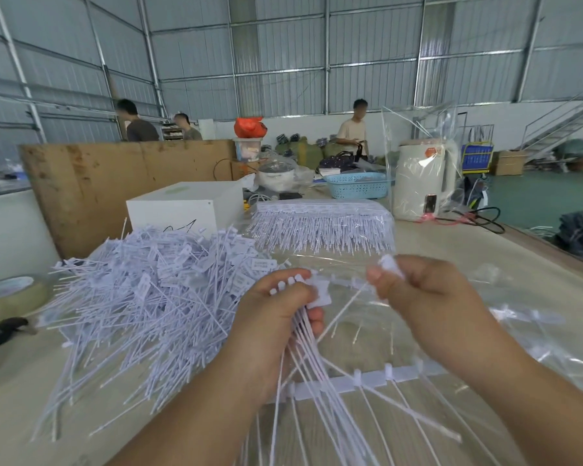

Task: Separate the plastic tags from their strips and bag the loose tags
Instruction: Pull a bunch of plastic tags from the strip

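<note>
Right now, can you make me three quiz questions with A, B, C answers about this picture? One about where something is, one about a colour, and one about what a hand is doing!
1. Where is the big heap of loose tags?
A. Left of the hands
B. Inside the basket
C. On top of the white box

2. What colour is the basket at the back of the table?
A. Red
B. Light blue
C. Black

3. What is the right hand doing?
A. Lying flat on the table
B. Holding the tape roll
C. Pinching a white tag head

Answers:
1. A, the heap spreads over the table left of the left hand.
2. B, its lattice wall is pale blue.
3. C, its fingertips pinch a small white piece at the end of the strip, while the left hand grips a bunch of tags.
</note>
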### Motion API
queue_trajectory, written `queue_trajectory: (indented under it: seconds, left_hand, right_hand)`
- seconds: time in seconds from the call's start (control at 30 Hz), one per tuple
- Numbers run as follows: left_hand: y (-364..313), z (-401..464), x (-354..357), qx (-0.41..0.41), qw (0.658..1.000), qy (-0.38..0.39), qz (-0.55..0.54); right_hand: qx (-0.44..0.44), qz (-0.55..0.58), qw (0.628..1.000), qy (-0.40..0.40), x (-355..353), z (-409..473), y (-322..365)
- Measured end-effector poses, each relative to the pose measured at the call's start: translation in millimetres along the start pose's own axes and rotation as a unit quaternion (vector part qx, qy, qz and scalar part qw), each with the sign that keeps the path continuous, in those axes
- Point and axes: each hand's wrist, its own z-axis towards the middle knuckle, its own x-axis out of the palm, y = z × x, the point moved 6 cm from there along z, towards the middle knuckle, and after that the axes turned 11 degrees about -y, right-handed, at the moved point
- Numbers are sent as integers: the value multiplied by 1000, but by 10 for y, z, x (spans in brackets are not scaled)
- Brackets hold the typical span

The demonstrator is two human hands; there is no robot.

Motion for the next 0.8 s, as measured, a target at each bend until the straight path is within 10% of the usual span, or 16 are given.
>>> queue_trajectory:
  seconds: [0.1, 0.3, 0.43, 0.67, 0.8]
  left_hand:
    - [-11, -26, 110, 51, 994, 55, 83]
    - [83, -79, 165, -50, 996, 75, -23]
    - [28, -15, 112, 23, 999, 44, 2]
    - [-185, 62, 55, 165, 986, -27, -10]
    - [-142, 71, 83, 150, 989, -11, 8]
  right_hand:
    - [4, -3, 992, 126, 228, -156, -55]
    - [-4, -27, 999, 34, 269, -88, -178]
    - [127, 21, 990, 50, 385, -155, -367]
    - [205, 126, 921, 306, 798, -523, -178]
    - [169, 58, 955, 238, 807, -465, -188]
